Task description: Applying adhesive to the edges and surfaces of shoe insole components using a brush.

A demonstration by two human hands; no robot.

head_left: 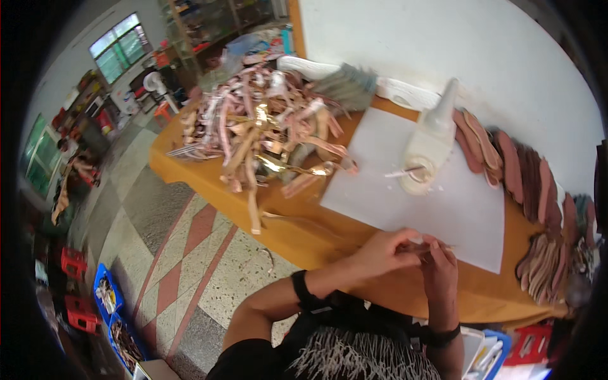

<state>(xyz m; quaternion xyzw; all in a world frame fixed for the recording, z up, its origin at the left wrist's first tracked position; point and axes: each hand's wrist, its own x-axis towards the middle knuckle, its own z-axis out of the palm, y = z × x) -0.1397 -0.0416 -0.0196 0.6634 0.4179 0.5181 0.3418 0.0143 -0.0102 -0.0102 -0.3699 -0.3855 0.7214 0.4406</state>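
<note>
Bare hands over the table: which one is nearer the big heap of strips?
The left hand, its forearm slanting in from lower left. It is on the heap's side; the right hand is farther off, to its right.

Small workshop indicated. Brown-covered worktable (193,172) heaped with pink and tan strips (244,136); sole-shaped pieces (508,161) bunched along white wall (506,69); pale sheet (367,171) spread under cream container (430,139). Blue bins (99,277) filled with scraps (126,342), red stools (73,263) placed on patterned floor (218,272), tall shelves (209,28) stocked behind.
</note>
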